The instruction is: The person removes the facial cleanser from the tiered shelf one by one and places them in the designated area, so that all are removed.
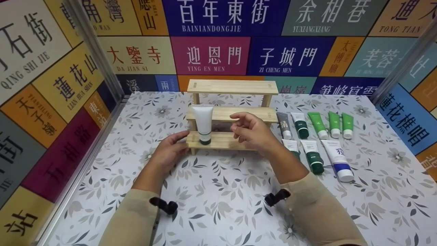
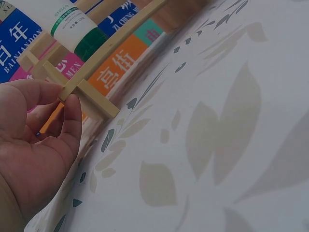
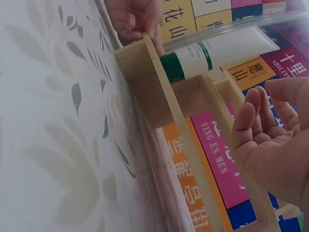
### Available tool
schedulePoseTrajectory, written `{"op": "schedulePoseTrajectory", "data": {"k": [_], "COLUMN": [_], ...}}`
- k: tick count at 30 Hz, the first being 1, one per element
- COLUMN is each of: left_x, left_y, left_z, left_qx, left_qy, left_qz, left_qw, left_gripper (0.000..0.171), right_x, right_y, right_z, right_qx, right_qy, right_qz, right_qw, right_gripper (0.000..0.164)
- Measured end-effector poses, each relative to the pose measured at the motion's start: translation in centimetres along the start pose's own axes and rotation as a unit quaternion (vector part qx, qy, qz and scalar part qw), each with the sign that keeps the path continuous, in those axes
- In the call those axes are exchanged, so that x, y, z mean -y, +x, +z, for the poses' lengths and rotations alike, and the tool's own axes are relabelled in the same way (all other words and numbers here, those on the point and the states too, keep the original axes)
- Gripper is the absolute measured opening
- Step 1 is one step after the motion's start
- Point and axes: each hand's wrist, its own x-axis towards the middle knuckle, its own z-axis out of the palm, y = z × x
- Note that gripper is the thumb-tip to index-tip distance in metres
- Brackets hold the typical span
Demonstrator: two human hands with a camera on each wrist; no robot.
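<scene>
A three-step wooden shelf [image 1: 225,140] stands on the patterned tabletop. On the left part of its lowest step, a white squeeze tube [image 1: 204,123] stands upright on its dark green cap. My left hand [image 1: 169,152] pinches the left end of that step between thumb and fingers, as the left wrist view shows at the board's corner [image 2: 72,89]. Loosely curled and holding nothing, my right hand [image 1: 251,133] hovers before the shelf's right half, to the right of the tube. The right wrist view has the same tube [image 3: 207,54] beyond the right hand [image 3: 275,140].
Right of the shelf lie several squeeze tubes in two rows: a grey one [image 1: 284,125], green ones [image 1: 317,124], white ones with dark green caps [image 1: 312,155], and a larger white and blue one [image 1: 338,160]. Sign-printed panels [image 1: 210,55] rise behind the table.
</scene>
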Motion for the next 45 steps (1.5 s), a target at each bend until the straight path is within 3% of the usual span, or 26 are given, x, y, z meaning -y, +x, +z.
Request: {"op": "schedulePoseTrajectory", "data": {"k": [15,23,33,45], "left_x": [0.1,0.0,0.1,0.1], "left_y": [0.1,0.0,0.2,0.1], "left_z": [0.0,-0.2,-0.1,-0.2], "left_qx": [-0.008,-0.011,0.001,0.0], "left_qy": [0.003,0.001,-0.003,-0.004], "left_qz": [0.0,-0.011,0.006,-0.001], "left_qw": [1.0,0.9999,1.0,1.0], "left_gripper": [0.055,0.053,0.053,0.055], "right_x": [0.7,0.9,1.6,1.6], "right_y": [2.1,3.2,3.7,3.5], "right_z": [3.1,4.4,5.8,6.8], "right_qx": [-0.008,-0.026,-0.04,-0.04], "right_qy": [0.048,0.067,0.131,0.108], "right_qz": [-0.027,-0.041,-0.07,-0.091], "right_qw": [0.998,0.997,0.988,0.989], "right_gripper": [0.039,0.046,0.056,0.046]}}
